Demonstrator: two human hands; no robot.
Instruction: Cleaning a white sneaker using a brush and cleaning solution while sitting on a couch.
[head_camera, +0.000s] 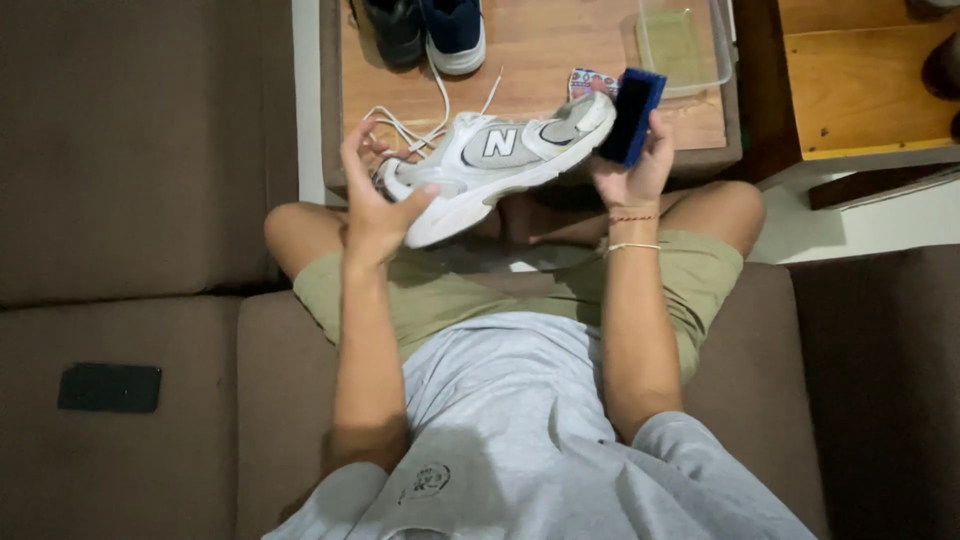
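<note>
My left hand (375, 195) grips the heel end of a white and grey sneaker (500, 160), held sideways above my knees with its loose white laces (405, 125) trailing onto the table. My right hand (632, 175) holds a dark blue brush block (630, 115) pressed against the sneaker's toe. I sit on a brown sofa (140, 200) in olive shorts and a grey shirt.
A low wooden table (540, 50) stands in front of my knees. On it sit a pair of dark shoes (425, 30), a clear plastic tub (685, 45) and a small patterned packet (590, 80). A black phone (110, 387) lies on the sofa at my left. Wooden furniture (860, 80) stands at right.
</note>
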